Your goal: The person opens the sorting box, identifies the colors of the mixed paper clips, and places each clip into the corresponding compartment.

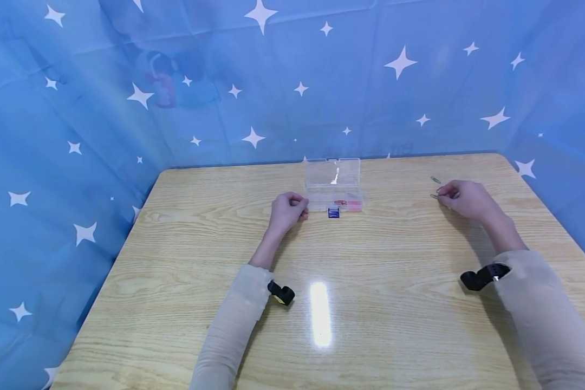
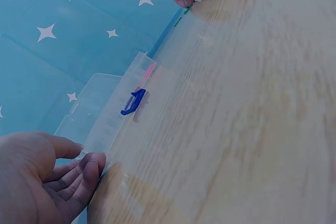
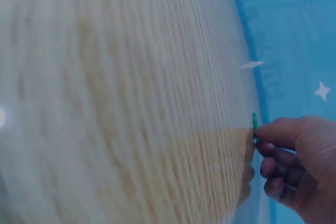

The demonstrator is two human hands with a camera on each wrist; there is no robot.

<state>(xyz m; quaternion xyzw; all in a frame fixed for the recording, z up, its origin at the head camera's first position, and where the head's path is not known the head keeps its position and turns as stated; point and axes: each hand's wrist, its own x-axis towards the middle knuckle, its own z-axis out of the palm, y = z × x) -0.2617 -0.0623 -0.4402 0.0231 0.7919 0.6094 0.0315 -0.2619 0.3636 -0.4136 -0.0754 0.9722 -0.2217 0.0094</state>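
A clear plastic box [image 1: 322,205] lies near the back of the table, its transparent lid [image 1: 322,172] raised behind it. On its front hangs a blue latch [image 1: 333,213], also seen in the left wrist view. Red paper clips [image 1: 340,202] and something pink [image 1: 353,205] show inside. My left hand [image 1: 287,211] holds the box's left end between thumb and curled fingers. Far to the right, my right hand [image 1: 465,199] pinches at a green paper clip [image 3: 254,120] on the tabletop; the fingertips partly hide it. Another green paper clip [image 1: 435,180] lies just behind.
The wooden table [image 1: 200,244] ends at a blue star-patterned curtain [image 1: 283,65] along the back and sides. A bright light reflection [image 1: 320,314] lies on the front of the tabletop. Each wrist wears a black camera strap [image 1: 487,275].
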